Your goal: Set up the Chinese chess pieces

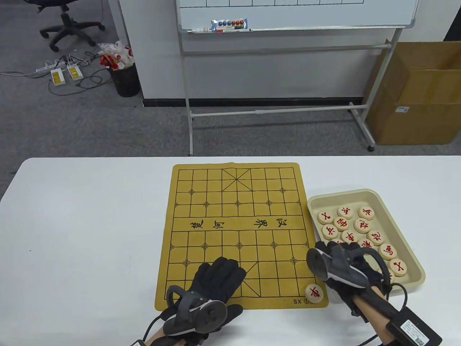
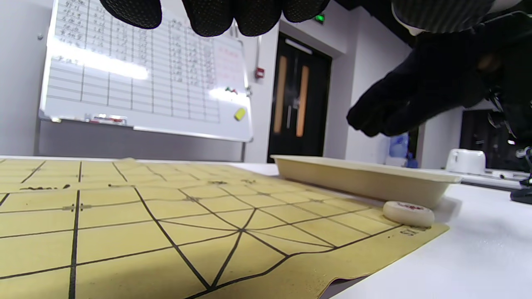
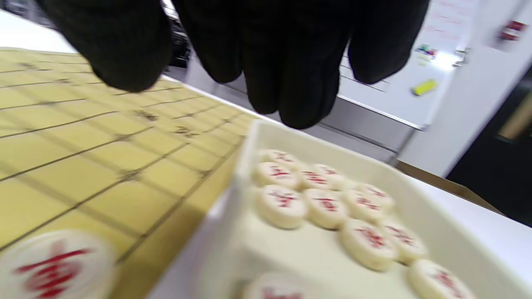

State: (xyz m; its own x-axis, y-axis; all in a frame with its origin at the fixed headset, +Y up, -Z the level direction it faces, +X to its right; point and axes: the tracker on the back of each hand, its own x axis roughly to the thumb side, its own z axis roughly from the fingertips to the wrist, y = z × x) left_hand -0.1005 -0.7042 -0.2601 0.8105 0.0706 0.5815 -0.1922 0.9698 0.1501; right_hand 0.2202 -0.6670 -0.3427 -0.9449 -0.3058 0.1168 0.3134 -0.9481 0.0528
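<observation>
A yellow chess board mat [image 1: 237,220] lies on the white table. One round piece with a red character [image 1: 313,293] sits on the mat's near right corner; it also shows in the left wrist view [image 2: 408,213] and the right wrist view [image 3: 50,265]. A beige tray [image 1: 396,212] to the right of the mat holds several red-marked pieces [image 1: 360,225]. My left hand [image 1: 216,277] rests flat on the mat's near edge, empty. My right hand [image 1: 335,252] hovers over the tray's near left corner with fingers hanging loose [image 3: 299,83], holding nothing.
A whiteboard on a wheeled stand [image 1: 288,21] is behind the table. A cardboard box [image 1: 417,93] stands at the back right. The table's left half [image 1: 86,230] is bare white surface.
</observation>
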